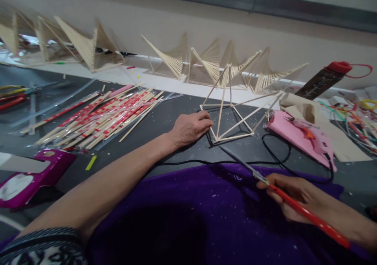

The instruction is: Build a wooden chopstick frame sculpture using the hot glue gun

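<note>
A small frame of thin wooden sticks [221, 119] stands on the dark table, with a flat base, a raised peak and a long arm to the right. At its left base edge rests my left hand [193, 127], fingers curled around or against the stick there; the fingertips are partly hidden. My right hand [294, 194] grips a red-handled tool [306, 212] with a long, narrow grey metal end, seen edge-on. Its tip points to the frame's front corner, just short of it. I cannot make out its exact kind.
Wrapped chopsticks [103, 119] lie left in a pile. Finished stick models [167, 60] line the wall. A pink glue gun [312, 133] lies right, its black cable [206, 162] crossing in front. A bottle [322, 80] stands behind; a purple tape dispenser [55, 162] sits left. Purple cloth [176, 202] covers the front.
</note>
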Demonstrator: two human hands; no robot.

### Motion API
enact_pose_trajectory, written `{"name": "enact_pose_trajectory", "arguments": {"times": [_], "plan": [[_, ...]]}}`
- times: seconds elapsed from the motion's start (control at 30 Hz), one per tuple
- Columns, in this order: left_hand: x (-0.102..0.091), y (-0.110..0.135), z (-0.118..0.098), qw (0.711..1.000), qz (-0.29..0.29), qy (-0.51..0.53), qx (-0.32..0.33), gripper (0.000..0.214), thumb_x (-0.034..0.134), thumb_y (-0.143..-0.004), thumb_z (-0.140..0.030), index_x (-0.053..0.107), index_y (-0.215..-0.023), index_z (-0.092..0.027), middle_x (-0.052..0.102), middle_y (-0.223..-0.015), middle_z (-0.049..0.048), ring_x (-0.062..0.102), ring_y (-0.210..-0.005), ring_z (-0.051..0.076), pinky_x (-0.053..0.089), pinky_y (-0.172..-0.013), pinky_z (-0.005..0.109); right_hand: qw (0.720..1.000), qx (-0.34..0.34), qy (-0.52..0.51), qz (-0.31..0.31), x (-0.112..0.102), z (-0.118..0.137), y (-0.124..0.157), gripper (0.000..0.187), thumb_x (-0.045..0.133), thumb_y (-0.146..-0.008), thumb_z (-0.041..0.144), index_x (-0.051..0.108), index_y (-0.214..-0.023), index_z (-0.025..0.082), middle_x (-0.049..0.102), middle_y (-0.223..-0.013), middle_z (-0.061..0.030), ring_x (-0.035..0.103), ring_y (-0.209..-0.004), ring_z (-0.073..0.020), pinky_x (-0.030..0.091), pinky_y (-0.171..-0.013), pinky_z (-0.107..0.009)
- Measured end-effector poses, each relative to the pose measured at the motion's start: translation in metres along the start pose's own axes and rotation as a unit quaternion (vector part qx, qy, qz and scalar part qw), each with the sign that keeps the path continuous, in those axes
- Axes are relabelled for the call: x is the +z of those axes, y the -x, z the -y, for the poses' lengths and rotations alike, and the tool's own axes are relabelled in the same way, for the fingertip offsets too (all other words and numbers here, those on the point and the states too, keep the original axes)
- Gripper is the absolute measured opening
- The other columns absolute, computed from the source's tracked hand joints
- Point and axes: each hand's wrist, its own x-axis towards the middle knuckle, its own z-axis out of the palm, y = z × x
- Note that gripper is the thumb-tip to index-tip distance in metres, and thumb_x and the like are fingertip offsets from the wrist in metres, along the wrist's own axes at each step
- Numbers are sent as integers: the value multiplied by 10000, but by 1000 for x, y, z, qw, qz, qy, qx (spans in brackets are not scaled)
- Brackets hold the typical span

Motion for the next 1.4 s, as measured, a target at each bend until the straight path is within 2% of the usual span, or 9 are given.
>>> {"name": "enact_pose_trajectory", "arguments": {"times": [0.17, 0.23, 0.37, 0.47, 0.7, 0.87, 1.0, 1.17, 1.4], "plan": [[1, 1, 1, 1000, -5, 3, -1, 259, 456, -959, -339, 683, -1034, -240, 669, -1120, 12, 639, -849, 102, 371, -548, 192, 994, 81, -70, -17, -8, 9, 4, 649, 685, -697, 640, 624, -1183, 214, 625, -983, -66, 593, -629, -148, 585, -625, -355], [1, 1, 2, 1000, -7, 4, 0, 257, 457, -959, -339, 681, -1034, -237, 669, -1114, 14, 638, -841, 102, 365, -540, 192, 993, 97, -60, -17, -9, 11, 3, 666, 667, -715, 643, 610, -1210, 200, 617, -869, -43, 578, -595, -144, 593, -603, -363], [1, 1, 2, 1000, -8, 5, -1, 255, 460, -956, -338, 681, -1024, -231, 672, -1102, 16, 636, -839, 112, 355, -530, 197, 993, 87, -82, 11, -6, 5, -6, 697, 635, -721, 675, 617, -1170, 143, 444, -591, 55, 463, -483, -92, 552, -480, -280], [1, 1, 1, 1000, -7, 7, -1, 247, 457, -959, -335, 674, -1027, -237, 668, -1096, 10, 625, -828, 106, 351, -525, 196, 992, 78, -85, 41, -3, 3, -10, 678, 611, -741, 679, 620, -1128, 123, 392, -566, 74, 412, -454, -65, 539, -466, -253], [2, 1, -5, 1000, 0, 6, 1, 255, 439, -968, -340, 671, -1013, -242, 663, -1078, 9, 628, -826, 109, 355, -526, 204, 992, 119, -49, -12, 6, 23, -6, 809, 593, -654, 782, 590, -1149, 143, 389, -572, 76, 423, -499, -90, 547, -505, -269], [3, 1, -8, 1000, -5, 9, 16, 259, 436, -969, -327, 676, -993, -232, 667, -1029, 21, 618, -776, 103, 352, -512, 207, 996, 82, -32, -16, 9, 26, -6, 612, 557, -740, 731, 614, -963, 163, 347, -550, 79, 397, -477, -89, 498, -492, -250], [4, 1, -10, 1000, -16, 8, 26, 253, 441, -964, -309, 679, -981, -225, 669, -1016, 26, 612, -740, 103, 343, -493, 217, 997, 72, 10, -28, 8, 25, -7, 494, 521, -823, 659, 589, -793, 171, 419, -577, 50, 448, -505, -85, 437, -517, -214], [5, 1, -12, 1000, -12, 0, 29, 258, 443, -962, -307, 684, -964, -214, 679, -994, 33, 612, -720, 110, 325, -482, 219, 999, 49, -17, -8, 10, 16, -16, 492, 566, -802, 640, 610, -861, 154, 363, -584, 74, 348, -462, -55, 352, -456, -192], [6, 1, -13, 1000, -2, -7, 23, 243, 454, -954, -293, 684, -947, -214, 680, -992, 31, 619, -723, 112, 320, -483, 221, 998, 58, -19, -15, 9, 11, -18, 497, 587, -775, 658, 582, -781, 161, 354, -591, 72, 343, -462, -52, 367, -454, -190]]}}
